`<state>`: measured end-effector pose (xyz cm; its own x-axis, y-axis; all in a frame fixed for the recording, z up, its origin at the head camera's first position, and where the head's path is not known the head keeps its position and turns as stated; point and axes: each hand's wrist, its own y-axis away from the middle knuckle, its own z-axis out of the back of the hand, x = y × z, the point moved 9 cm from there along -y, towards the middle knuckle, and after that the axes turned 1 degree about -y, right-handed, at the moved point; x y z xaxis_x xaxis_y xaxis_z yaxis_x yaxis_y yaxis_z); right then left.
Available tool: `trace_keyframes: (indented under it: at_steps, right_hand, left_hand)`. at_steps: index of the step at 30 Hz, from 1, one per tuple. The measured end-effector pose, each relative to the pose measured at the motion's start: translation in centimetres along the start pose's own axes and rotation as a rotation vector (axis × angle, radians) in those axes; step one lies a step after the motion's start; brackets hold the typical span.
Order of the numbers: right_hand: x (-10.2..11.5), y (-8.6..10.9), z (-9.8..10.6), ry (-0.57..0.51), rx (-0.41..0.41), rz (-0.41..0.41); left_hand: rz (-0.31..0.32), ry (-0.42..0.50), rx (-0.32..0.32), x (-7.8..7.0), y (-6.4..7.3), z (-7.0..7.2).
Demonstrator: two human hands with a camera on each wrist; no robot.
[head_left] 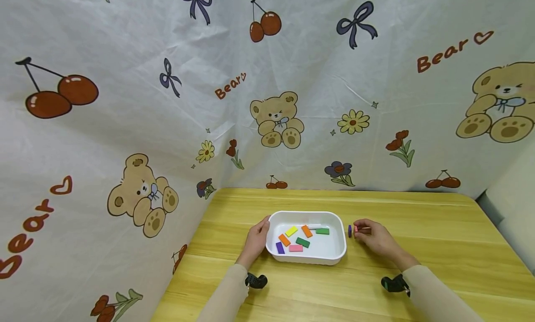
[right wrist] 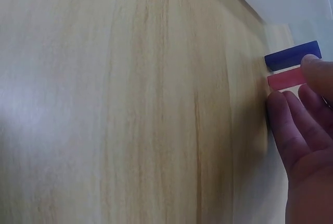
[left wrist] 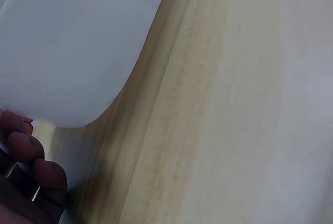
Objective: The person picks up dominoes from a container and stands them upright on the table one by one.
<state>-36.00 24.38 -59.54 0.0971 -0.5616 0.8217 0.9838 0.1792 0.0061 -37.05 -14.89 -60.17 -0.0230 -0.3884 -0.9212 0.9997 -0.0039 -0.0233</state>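
Note:
A white plastic tray [head_left: 307, 260] stands on the table with several small coloured blocks inside. At its left end my left hand [head_left: 256, 238] holds the side, thumb by the rim. Curled left fingers [left wrist: 49, 174] show beside the tray's wall in the left wrist view. To the right of the tray my right hand [head_left: 378, 238] pinches a pink block [right wrist: 285, 79] between thumb and fingers. A dark purple block [right wrist: 292, 56] stands on edge just left of it, between it and the tray, with a narrow gap between the two blocks.
Inside the tray lie a yellow block [head_left: 291, 231], a purple one [head_left: 280, 248], a pink one [head_left: 296, 248], and orange and green ones. The wood-grain table [head_left: 443, 233] reaches back to a cloth backdrop [head_left: 317, 80] printed with bears, which also hangs along the left side.

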Motion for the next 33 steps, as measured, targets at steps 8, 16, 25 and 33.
trace_keyframes:
  at_steps: [8, 16, 25, 33]
  right_hand:
    - [1.2, 0.5, 1.2, 0.014, -0.051, 0.03]
    - [3.1, 0.4, 3.3, 0.128, -0.183, 0.15]
    - [5.2, -0.1, 3.2, 0.148, -0.166, 0.2]
    - [7.1, -0.5, 2.0, 0.104, -0.116, 0.187]
  left_hand:
    - [-0.011, 0.008, 0.0, 0.0, 0.0, 0.0]
    - [-0.011, -0.004, 0.005, 0.0, -0.1, -0.1]
    - [-0.015, -0.002, 0.001, -0.1, 0.0, -0.1]
    - [-0.024, 0.01, 0.007, 0.0, -0.1, 0.0]
